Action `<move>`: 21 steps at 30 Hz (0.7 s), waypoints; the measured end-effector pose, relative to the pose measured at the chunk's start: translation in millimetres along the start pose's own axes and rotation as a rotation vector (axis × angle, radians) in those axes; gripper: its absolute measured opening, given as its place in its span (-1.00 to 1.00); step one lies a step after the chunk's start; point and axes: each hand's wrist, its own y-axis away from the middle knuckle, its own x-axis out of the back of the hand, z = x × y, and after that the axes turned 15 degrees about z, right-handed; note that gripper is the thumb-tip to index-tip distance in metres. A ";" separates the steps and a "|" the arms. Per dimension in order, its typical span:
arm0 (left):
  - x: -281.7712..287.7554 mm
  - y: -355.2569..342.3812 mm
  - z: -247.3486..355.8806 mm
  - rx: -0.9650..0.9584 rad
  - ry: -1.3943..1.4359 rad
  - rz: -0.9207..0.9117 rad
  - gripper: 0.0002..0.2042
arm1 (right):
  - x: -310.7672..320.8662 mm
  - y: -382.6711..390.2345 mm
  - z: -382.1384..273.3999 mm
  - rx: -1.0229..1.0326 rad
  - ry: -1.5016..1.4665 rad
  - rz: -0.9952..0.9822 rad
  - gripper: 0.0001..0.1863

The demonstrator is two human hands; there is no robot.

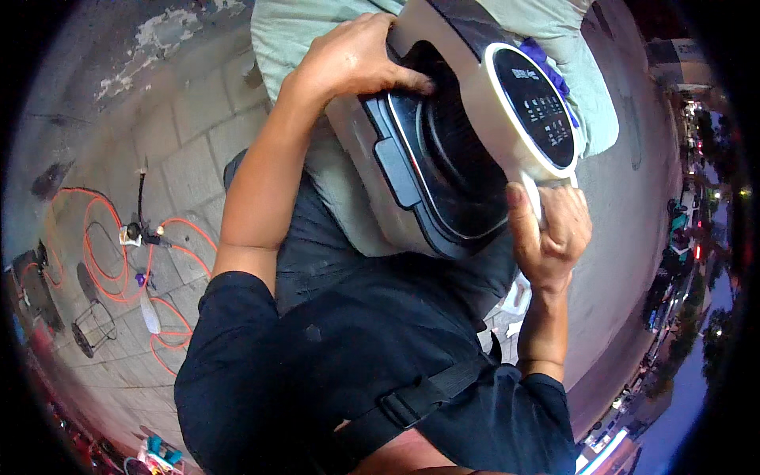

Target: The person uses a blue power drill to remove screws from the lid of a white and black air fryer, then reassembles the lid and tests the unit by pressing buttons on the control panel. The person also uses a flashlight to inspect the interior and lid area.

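A white and grey air fryer [491,119] with an oval black touch panel [534,107] lies tilted in front of me, over a pale green cloth [297,28]. Its dark inside [455,134] shows through a wide gap between the panel part and the grey body. My left hand [364,59] grips the far edge, with the thumb reaching over into the gap; the other fingers are partly hidden behind the shell. At the panel's near end, my right hand [554,233] is closed round the white handle [532,198], thumb pressed along it.
A purple cloth [550,75] is tucked behind the air fryer. On the paved ground at left lie a coiled orange hose [99,237], a small wire frame [93,328] and a clear bottle [149,313]. Parked vehicles [673,261] line the far right.
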 end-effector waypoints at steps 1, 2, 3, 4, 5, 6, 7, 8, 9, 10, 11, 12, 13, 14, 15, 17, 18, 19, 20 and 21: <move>0.5 -1.8 -2.9 0.006 0.030 -0.040 -0.01 | 0.1 -2.8 -0.7 0.027 0.012 0.001 -0.73; 2.6 -1.9 -5.5 0.017 0.079 -0.037 0.00 | 2.3 -7.7 -3.4 0.073 0.016 0.004 -0.73; 2.1 -2.9 -8.2 0.024 0.115 -0.033 0.00 | 4.0 -11.6 -4.3 0.078 0.033 -0.002 -0.74; 3.5 -4.1 -10.8 0.027 0.150 -0.026 0.00 | 7.1 -17.9 -6.5 0.060 0.040 -0.002 -0.73; 2.7 -5.9 -13.2 -0.008 0.161 0.000 0.00 | 9.7 -23.6 -7.2 0.021 0.048 -0.012 -0.73; 2.8 -7.2 -15.7 -0.001 0.217 -0.023 -0.02 | 13.3 -30.6 -8.4 0.002 0.043 -0.014 -0.72; 2.0 -8.5 -18.2 0.004 0.273 -0.046 -0.03 | 16.7 -37.9 -8.6 -0.026 0.045 -0.015 -0.70; 1.1 -9.9 -20.3 0.008 0.329 -0.067 -0.05 | 21.0 -45.0 -9.2 -0.053 0.083 -0.042 -0.70; -1.2 -10.8 -21.4 -0.029 0.413 -0.001 -0.11 | 23.6 -53.1 -8.9 -0.085 0.077 -0.045 -0.69; -3.8 -10.8 -22.1 -0.065 0.498 0.065 -0.16 | 26.0 -60.5 -8.4 -0.119 0.071 -0.050 -0.68; -5.5 -10.9 -22.8 -0.102 0.582 0.131 -0.22 | 28.7 -68.0 -8.2 -0.162 0.037 -0.057 -0.67; -7.2 -10.9 -23.4 0.019 0.726 0.006 -0.24 | 31.3 -75.2 -7.8 -0.185 0.026 -0.078 -0.67; -8.3 -11.9 -23.3 0.140 0.869 -0.124 -0.26 | 33.5 -83.1 -7.0 -0.203 0.039 -0.104 -0.69; -9.0 -12.5 -23.4 0.260 1.009 -0.261 -0.28 | 36.0 -91.1 -6.7 -0.185 0.061 -0.125 -0.70; -9.0 -12.7 -23.4 0.254 0.992 -0.209 -0.22 | 38.1 -98.1 -7.0 -0.212 0.015 -0.132 -0.69; -7.5 -14.5 -24.6 0.237 0.957 -0.104 -0.09 | 39.5 -115.3 -6.3 -0.204 -0.009 -0.139 -0.65; -6.4 -14.7 -25.6 0.207 0.931 -0.050 -0.09 | 41.7 -125.5 -6.1 -0.166 0.006 -0.170 -0.64; -5.2 -16.3 -27.0 0.177 0.902 0.007 -0.08 | 43.8 -137.5 -4.9 -0.205 0.071 -0.217 -0.59; -4.2 -16.5 -28.4 0.148 0.873 0.062 -0.07 | 44.3 -149.0 -2.9 -0.253 0.144 -0.224 -0.52; -3.0 -18.1 -30.3 0.193 0.864 -0.003 -0.02 | 44.8 -163.7 0.8 -0.208 0.124 -0.248 -0.48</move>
